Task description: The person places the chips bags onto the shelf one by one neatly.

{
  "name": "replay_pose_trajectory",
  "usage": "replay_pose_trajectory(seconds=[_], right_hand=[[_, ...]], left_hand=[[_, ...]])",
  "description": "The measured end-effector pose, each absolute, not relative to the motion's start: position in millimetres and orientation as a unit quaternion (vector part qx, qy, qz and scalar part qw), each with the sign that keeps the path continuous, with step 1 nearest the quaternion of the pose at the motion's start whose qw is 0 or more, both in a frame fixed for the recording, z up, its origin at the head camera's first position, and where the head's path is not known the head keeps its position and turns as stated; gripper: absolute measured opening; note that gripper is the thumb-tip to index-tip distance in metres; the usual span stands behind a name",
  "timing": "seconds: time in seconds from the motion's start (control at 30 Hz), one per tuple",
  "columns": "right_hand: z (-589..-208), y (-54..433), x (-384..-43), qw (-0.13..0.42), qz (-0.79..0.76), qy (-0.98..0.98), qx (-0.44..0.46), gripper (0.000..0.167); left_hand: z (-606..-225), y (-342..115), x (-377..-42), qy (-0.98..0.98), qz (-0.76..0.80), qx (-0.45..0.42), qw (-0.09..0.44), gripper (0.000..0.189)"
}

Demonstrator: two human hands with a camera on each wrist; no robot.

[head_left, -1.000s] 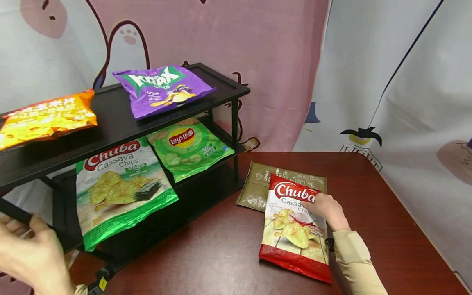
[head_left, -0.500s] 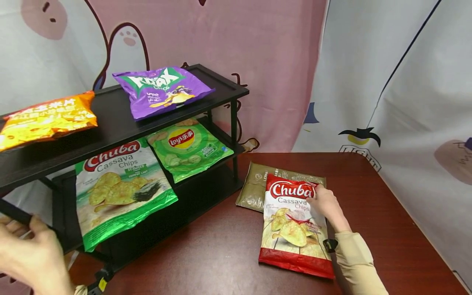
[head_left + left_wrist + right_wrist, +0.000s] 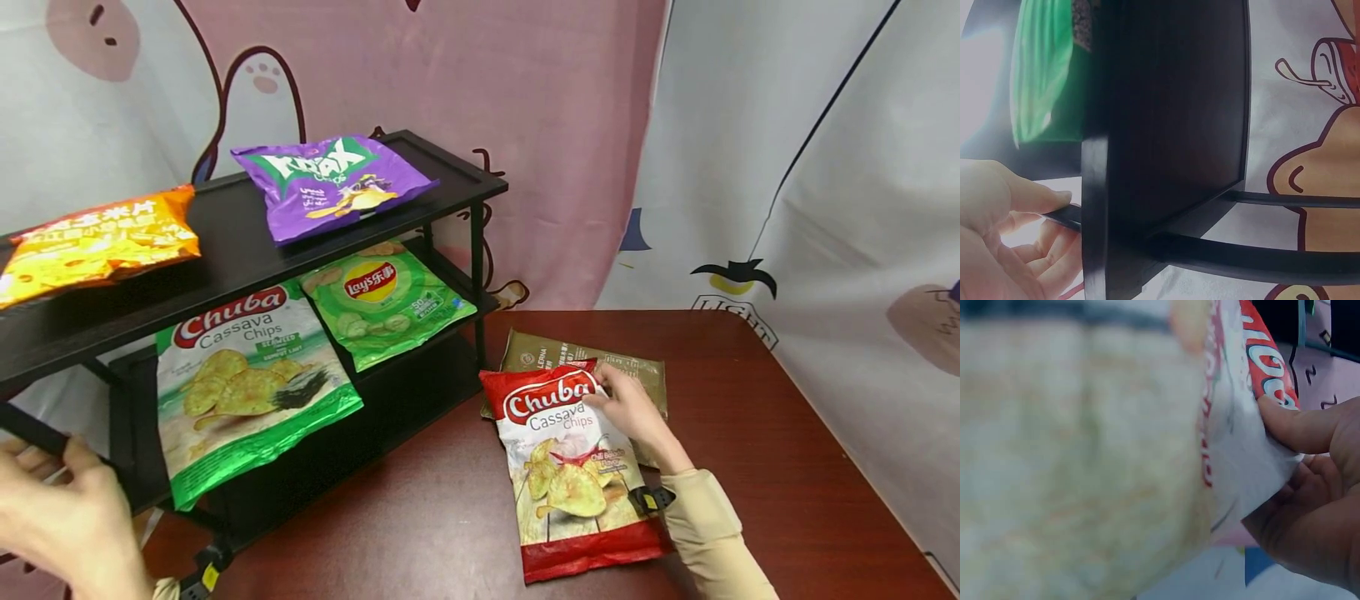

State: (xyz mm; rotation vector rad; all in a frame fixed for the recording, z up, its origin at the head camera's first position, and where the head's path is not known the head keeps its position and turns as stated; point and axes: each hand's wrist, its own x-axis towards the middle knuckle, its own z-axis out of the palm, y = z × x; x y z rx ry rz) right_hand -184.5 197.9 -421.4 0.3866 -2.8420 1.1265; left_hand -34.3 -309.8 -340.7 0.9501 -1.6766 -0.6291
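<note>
My right hand [image 3: 636,413] pinches the upper right edge of a red and white bag of Chuba cassava chips [image 3: 551,454], thumb on the printed front and fingers behind. The bag stands tilted over the table, covering part of a flat olive-brown packet [image 3: 645,375]. In the right wrist view the chip bag [image 3: 1085,444] fills most of the picture, very close. At far left my left hand [image 3: 71,517] grips a black bar of the shelf rack [image 3: 228,237]; in the left wrist view, thumb and fingers curl round that bar [image 3: 1065,216].
On the rack's top board lie an orange snack bag [image 3: 105,242] and a purple Krax chips bag [image 3: 333,187]. Its middle board bears a green and white Chuba bag [image 3: 247,383] and a green Lay's bag [image 3: 386,300]. A printed curtain [image 3: 570,150] hangs behind the brown table [image 3: 420,517].
My right hand has moved left with the Chuba chips bag, which now leans the other way and shows more of the olive-brown packet's right side. The left hand stays on the rack.
</note>
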Motion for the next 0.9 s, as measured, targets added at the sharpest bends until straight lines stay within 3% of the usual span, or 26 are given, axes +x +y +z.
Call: replay_pose_trajectory(seconds=[0.73, 0.9], right_hand=[[-444.9, 67.7, -201.6, 0.015, 0.486, -0.853, 0.19, 0.014], [-451.0, 49.4, -207.4, -0.037, 0.532, -0.823, 0.197, 0.01]], left_hand=[[-340.1, -310.6, -35.5, -0.719, -0.234, 0.394, 0.523, 0.033], [-340.6, -311.0, -35.8, -0.713, -0.238, 0.397, 0.526, 0.032]])
